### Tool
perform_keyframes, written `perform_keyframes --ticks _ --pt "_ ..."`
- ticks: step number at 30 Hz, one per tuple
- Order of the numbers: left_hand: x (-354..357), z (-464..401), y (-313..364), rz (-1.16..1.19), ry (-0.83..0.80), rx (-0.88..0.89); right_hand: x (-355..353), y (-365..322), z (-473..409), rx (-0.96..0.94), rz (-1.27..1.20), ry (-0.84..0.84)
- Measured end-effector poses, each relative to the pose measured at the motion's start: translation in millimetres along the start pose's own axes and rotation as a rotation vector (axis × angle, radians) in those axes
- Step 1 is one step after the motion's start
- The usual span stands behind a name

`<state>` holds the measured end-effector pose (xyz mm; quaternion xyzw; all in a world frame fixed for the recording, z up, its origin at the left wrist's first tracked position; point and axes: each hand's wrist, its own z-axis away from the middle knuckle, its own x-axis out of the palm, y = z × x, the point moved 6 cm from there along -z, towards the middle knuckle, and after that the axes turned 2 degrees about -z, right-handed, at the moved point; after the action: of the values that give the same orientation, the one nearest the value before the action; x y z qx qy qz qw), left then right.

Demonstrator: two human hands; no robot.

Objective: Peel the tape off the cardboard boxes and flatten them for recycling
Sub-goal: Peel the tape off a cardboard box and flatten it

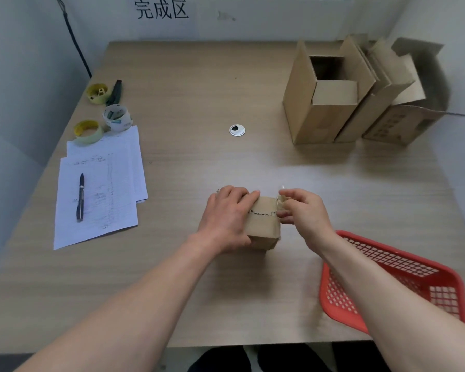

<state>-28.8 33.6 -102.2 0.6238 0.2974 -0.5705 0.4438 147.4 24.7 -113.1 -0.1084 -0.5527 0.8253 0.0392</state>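
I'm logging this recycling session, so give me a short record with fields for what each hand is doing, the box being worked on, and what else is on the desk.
left hand: left hand lies over the small box, holding it down
right hand: right hand pinches the tape at the box's right edge
box state: still assembled, on the desk
far right: opened boxes
near right: red basket
left side: tape rolls, papers, pen

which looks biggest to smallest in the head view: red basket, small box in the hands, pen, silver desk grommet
1. red basket
2. small box, though hands cover part of it
3. pen
4. silver desk grommet
The basket lies nearest the camera, which inflates it.
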Motion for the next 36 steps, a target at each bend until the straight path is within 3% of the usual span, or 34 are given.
perform_keyframes --ticks 11,17,22,27,31,36 --pt "4 -9 58 0.021 0.051 -0.037 -72 26 23 -0.018 -0.189 0.305" --pt "17 -7 100 0.026 0.094 -0.038 -133 42 51 -0.048 -0.111 0.413" --pt "21 -3 108 0.003 0.124 -0.054 -147 77 58 0.041 0.104 0.347" --pt "23 0 109 -0.025 0.158 -0.071 -144 92 39 -0.086 0.716 0.229" --pt "24 2 109 -0.005 0.14 -0.091 -139 112 32 -0.074 0.749 0.156" --pt "24 3 108 -0.009 0.105 -0.135 -129 119 36 -0.276 0.906 0.092"
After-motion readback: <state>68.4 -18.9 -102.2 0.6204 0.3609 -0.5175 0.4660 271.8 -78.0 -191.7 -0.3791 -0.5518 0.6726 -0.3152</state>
